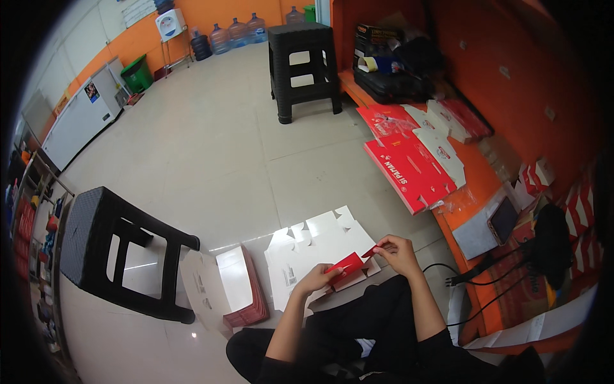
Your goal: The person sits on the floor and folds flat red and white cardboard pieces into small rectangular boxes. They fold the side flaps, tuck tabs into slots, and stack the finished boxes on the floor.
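Observation:
A flat die-cut box blank (313, 240), white with printing on its near left part, extends in front of my crossed legs. Along its near right edge, a red panel (348, 265) stands folded up. My left hand (316, 279) grips that panel at its left end, thumb on top. At the panel's right end, my right hand (398, 254) pinches a small red flap between thumb and fingers. Left of the blank is a stack of box blanks (240, 285) with white tops and reddish edges. The undersides of my fingers are hidden.
A black plastic stool (128, 256) stands at left, another stool (304, 70) farther off. On the orange shelf (473, 240) at right lie red box blanks (416, 166), a phone (503, 219) and black cables (486, 281). A white chest freezer (83, 118) stands far left.

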The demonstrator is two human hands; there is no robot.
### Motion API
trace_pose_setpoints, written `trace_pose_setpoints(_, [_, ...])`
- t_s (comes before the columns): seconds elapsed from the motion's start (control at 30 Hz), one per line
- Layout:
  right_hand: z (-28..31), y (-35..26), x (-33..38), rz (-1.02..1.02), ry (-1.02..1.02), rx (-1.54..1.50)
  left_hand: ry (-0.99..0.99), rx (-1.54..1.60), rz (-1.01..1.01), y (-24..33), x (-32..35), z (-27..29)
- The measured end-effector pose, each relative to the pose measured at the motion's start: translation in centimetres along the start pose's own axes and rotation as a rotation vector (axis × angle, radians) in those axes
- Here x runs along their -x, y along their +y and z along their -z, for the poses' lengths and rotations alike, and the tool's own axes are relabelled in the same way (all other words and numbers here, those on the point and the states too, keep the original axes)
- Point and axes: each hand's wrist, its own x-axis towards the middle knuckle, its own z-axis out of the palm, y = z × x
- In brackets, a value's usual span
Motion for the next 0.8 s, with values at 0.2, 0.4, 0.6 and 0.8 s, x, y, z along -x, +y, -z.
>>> trace_pose_setpoints(0.2, [-0.7, -4.3, 0.2, 0.306, -0.048, 0.193, -0.086, 0.189, -0.05, 0.1, 0.3, 0.4])
trace_pose_setpoints(0.4, [-2.7, -5.9, 0.3, 0.689, -0.201, 0.489, -0.092, 0.086, -0.096, 2.0, 1.6, -0.6])
trace_pose_setpoints(0.6, [-2.6, -6.6, 0.8, 0.739, -0.269, 0.55, -0.042, -0.038, -0.168, 3.9, 2.7, -1.1])
trace_pose_setpoints(0.8, [-5.9, -10.3, 9.2, 0.586, -0.204, -0.021, 0.124, 0.893, -0.329, 6.3, 4.4, -1.0])
